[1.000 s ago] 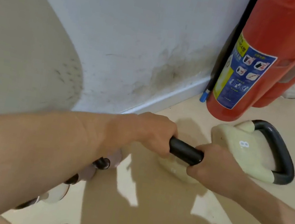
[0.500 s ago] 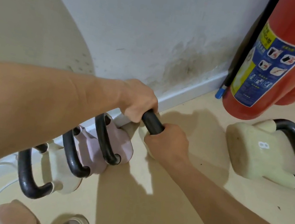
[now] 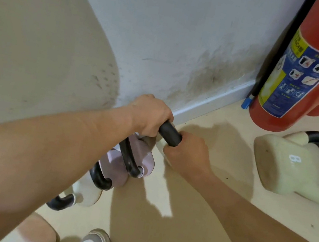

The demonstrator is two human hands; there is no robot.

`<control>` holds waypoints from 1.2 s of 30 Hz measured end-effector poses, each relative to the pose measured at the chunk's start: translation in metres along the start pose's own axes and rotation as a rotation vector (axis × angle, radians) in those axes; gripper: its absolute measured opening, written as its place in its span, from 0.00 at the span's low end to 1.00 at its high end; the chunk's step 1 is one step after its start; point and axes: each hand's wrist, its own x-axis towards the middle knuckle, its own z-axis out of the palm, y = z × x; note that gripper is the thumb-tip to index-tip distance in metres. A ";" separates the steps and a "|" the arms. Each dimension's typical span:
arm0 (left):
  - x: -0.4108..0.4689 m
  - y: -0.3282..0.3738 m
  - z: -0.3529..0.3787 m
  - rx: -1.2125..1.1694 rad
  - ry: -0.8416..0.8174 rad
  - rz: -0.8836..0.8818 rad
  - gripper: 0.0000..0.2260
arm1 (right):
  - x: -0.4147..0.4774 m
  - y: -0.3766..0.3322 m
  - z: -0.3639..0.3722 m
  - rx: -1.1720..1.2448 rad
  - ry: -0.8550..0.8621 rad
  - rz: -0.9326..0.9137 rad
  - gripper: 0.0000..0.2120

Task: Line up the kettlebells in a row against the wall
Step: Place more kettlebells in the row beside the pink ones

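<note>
A: Where are the hands at this moment?

B: Both are closed around one black handle (image 3: 170,133). The left hand (image 3: 149,115) holds its upper end, at about 11 o'clock from the right hand (image 3: 188,153), which holds the lower end. The fingers wrap fully; nothing else is in them.

A: And the kettlebell itself?

B: The held kettlebell (image 3: 162,145) is mostly hidden under the hands; only a little of a pale body shows. It is close to the baseboard (image 3: 210,104) of the wall (image 3: 180,29). I cannot tell if it already rests on the floor (image 3: 180,219).

A: What relation matters for the next move?

B: The row. At 7 o'clock from the hands stand two pink kettlebells (image 3: 126,164) and, beyond them, a cream kettlebell (image 3: 87,193), running along the wall. The held one is just beside the nearest pink one, its handle lying roughly along the row. I judge it only needs to be set down and released.

A: Anything left?

B: Yes. A pale kettlebell marked 8 (image 3: 289,170) lies on its side at 3 o'clock, away from the wall, near the red fire extinguisher (image 3: 302,70). Its long axis points to the right. The right hand is nearer to it.

A: Any containers?

B: None that I can see.
</note>
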 end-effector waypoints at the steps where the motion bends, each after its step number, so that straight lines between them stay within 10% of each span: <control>1: -0.003 0.000 0.004 -0.053 0.025 -0.058 0.10 | 0.005 0.000 -0.005 -0.055 -0.026 -0.032 0.14; 36: 0.008 0.002 0.015 -0.135 0.208 -0.004 0.09 | 0.008 0.000 0.002 -0.052 -0.005 0.119 0.08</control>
